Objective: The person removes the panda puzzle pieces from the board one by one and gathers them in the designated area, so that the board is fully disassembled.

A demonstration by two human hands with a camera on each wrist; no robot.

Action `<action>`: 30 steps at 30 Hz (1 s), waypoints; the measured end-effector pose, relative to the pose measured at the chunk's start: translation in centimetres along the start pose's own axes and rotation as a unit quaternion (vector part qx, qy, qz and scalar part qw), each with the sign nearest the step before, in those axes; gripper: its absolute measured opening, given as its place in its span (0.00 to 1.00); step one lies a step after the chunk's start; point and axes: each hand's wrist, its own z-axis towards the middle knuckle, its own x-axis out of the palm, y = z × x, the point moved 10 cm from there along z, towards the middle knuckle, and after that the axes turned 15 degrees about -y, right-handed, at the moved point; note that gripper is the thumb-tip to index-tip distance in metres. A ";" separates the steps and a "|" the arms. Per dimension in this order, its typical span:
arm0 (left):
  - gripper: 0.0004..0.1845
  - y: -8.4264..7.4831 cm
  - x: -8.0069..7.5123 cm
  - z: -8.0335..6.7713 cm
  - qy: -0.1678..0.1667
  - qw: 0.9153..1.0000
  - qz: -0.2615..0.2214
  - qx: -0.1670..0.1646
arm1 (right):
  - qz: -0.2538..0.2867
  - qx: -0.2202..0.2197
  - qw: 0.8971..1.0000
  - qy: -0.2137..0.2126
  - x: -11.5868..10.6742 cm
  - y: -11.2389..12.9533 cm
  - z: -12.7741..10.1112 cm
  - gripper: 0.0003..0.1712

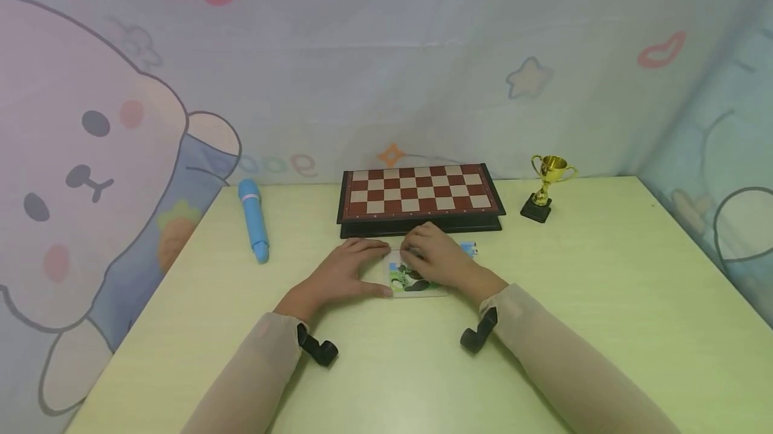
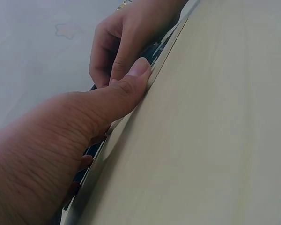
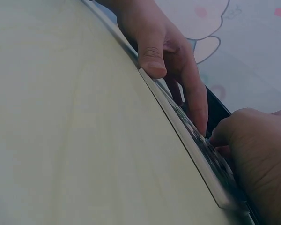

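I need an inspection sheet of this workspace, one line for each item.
Surface: pale green table.
Job's things: flat picture board in front of the chessboard.
Clutter: blue tube at left; gold trophy at right.
Grippers: left hand steadies the board's left edge with straight fingers; right hand lies curled on top, grip unclear.
Cables: nothing seen.
Surroundings: cartoon bunny curtain.

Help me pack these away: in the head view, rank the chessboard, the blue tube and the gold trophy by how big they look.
1. chessboard, clearly largest.
2. blue tube.
3. gold trophy, smallest.
All three stand about equally far back, so nearness hardly skews this.
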 end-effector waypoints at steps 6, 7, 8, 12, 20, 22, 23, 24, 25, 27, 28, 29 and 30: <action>0.49 -0.4 -0.2 0.0 0.002 1.000 -0.009 -0.004 | 0.035 -0.021 0.999 -0.015 -0.5 0.0 -0.2 0.04; 0.49 -0.4 -0.2 0.0 0.003 1.000 -0.008 -0.004 | 0.044 -0.024 0.999 -0.019 -0.6 0.0 -0.2 0.04; 0.49 -0.5 -0.2 0.0 0.004 1.000 -0.006 -0.004 | 0.053 -0.026 0.998 -0.023 -0.8 0.1 -0.2 0.04; 0.48 -0.6 -0.3 0.1 0.005 1.000 -0.003 0.001 | 0.083 -0.037 0.996 -0.028 -1.1 0.2 -0.1 0.03; 0.48 -0.6 -0.3 0.1 0.005 1.000 -0.002 0.004 | 0.094 -0.021 0.995 0.014 -0.5 -0.3 -0.4 0.13; 0.49 -0.5 -0.2 0.1 0.007 1.000 -0.002 0.001 | 0.078 -0.011 0.997 0.026 -0.4 -0.7 -0.5 0.15; 0.49 -0.5 -0.2 0.1 0.009 1.000 -0.001 0.001 | 0.070 -0.005 0.997 0.032 -0.3 -0.9 -0.6 0.16; 0.49 -0.5 -0.2 0.1 0.009 1.000 -0.001 0.001 | 0.063 0.000 0.997 0.038 -0.3 -1.0 -0.7 0.17; 0.49 -0.6 -0.2 0.1 0.008 1.000 -0.001 0.002 | 0.056 0.003 0.998 0.042 -0.2 -1.1 -0.7 0.17; 0.49 -0.6 -0.3 0.1 0.008 1.000 -0.001 0.001 | 0.043 0.005 0.998 0.046 -0.2 -1.2 -0.7 0.17; 0.49 -0.6 -0.4 0.1 0.007 1.000 -0.001 0.002 | 0.040 0.001 0.998 0.045 -0.3 -1.2 -0.7 0.16; 0.49 -0.7 -0.4 0.1 0.006 1.000 -0.001 0.003 | 0.034 -0.005 0.998 0.043 -0.3 -1.2 -0.6 0.16; 0.49 -0.7 -0.5 0.1 0.007 1.000 -0.001 0.003 | 0.029 -0.014 0.999 0.039 -0.4 -1.1 -0.6 0.15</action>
